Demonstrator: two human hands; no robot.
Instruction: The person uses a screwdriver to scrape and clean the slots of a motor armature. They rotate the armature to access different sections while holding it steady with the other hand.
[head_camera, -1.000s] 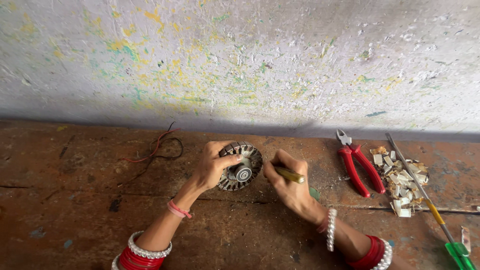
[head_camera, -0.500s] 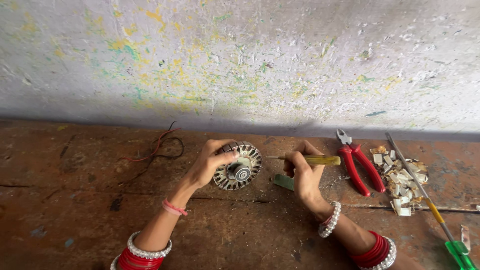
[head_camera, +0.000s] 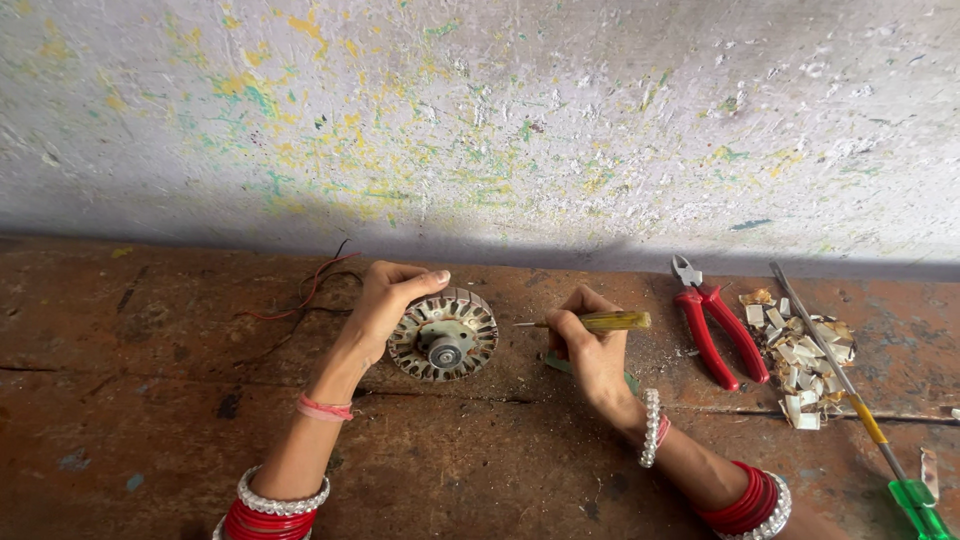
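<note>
A round slotted metal motor core (head_camera: 445, 337) with a hub in its middle lies on the brown wooden bench (head_camera: 150, 430). My left hand (head_camera: 382, 300) grips its left rim, thumb stretched over the top edge. My right hand (head_camera: 590, 345) holds a small screwdriver with a yellow handle (head_camera: 590, 321), its thin tip pointing left, a short gap away from the core's right rim. Both wrists wear red and white bangles.
Red-handled pliers (head_camera: 715, 325) lie right of my right hand. Beside them sits a heap of small pale scraps (head_camera: 800, 355) and a long screwdriver with a green handle (head_camera: 870, 420). Thin red and dark wires (head_camera: 310, 290) trail behind my left hand. A paint-flecked wall (head_camera: 500, 120) rises behind.
My right hand has drawn the screwdriver out of the core and off to the right. The left hand keeps its grip on the core.
</note>
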